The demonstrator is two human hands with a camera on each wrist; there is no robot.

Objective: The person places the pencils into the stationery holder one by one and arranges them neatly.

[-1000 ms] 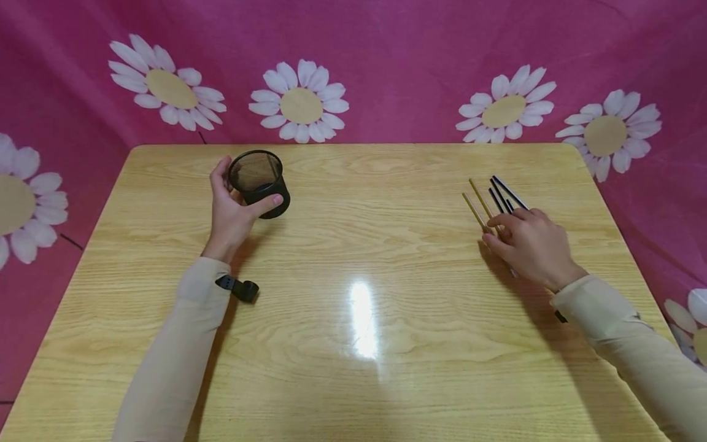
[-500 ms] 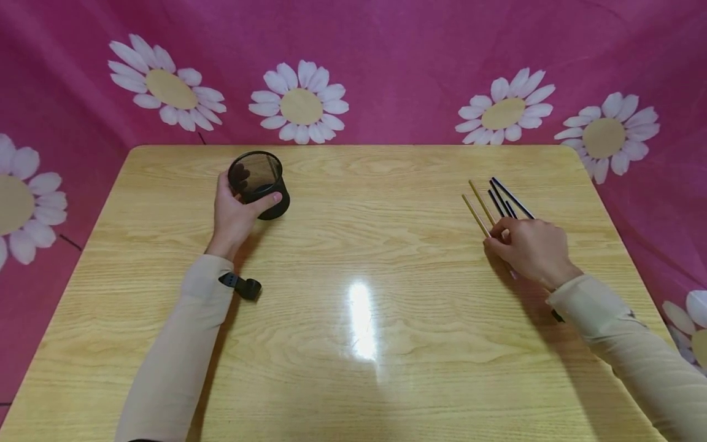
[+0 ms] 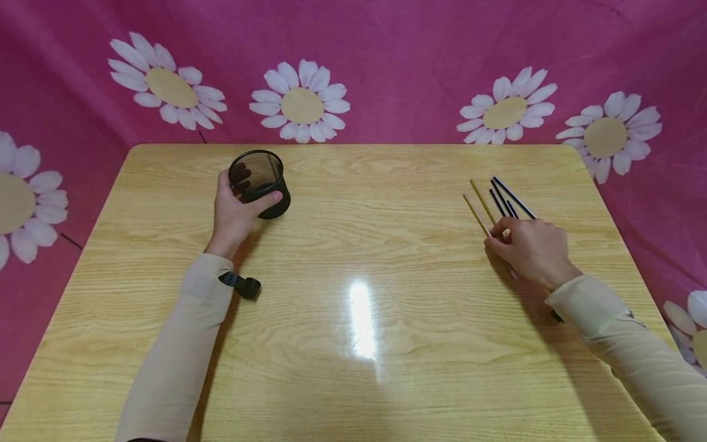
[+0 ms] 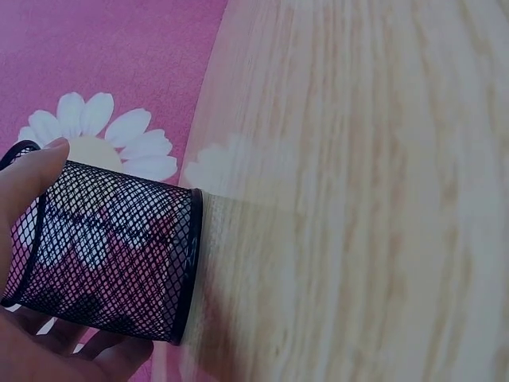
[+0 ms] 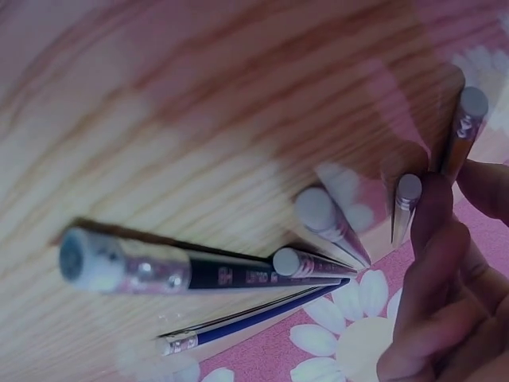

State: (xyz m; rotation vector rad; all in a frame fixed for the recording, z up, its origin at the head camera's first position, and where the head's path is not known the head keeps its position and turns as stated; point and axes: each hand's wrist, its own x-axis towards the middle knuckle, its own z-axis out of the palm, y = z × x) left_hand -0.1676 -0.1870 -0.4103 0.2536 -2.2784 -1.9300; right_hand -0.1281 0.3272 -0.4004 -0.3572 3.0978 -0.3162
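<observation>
My left hand (image 3: 234, 212) grips a black mesh pencil cup (image 3: 278, 199) at the far left of the table, thumb on its near side and fingers round the other. The cup's mouth faces up; in the left wrist view its base rim (image 4: 189, 267) meets or nearly meets the tabletop. At the right, my right hand (image 3: 533, 248) pinches a yellow pencil (image 3: 475, 212) between thumb and finger; its eraser end (image 5: 474, 102) shows in the right wrist view. Beside it lie a second yellow pencil (image 3: 482, 199) and several dark pencils (image 3: 513, 196), partly hidden by the hand.
The wood-grain table (image 3: 331, 245) has a bright light reflection near its middle. Behind and at the sides hangs a pink cloth (image 3: 397, 67) with large white daisies. A dark strap with a small camera (image 3: 245, 287) sits on the left wrist.
My right hand has drawn slightly nearer and closed its thumb and finger on the yellow pencil. The left fingers have wrapped further round the cup. Over the last half second little moves.
</observation>
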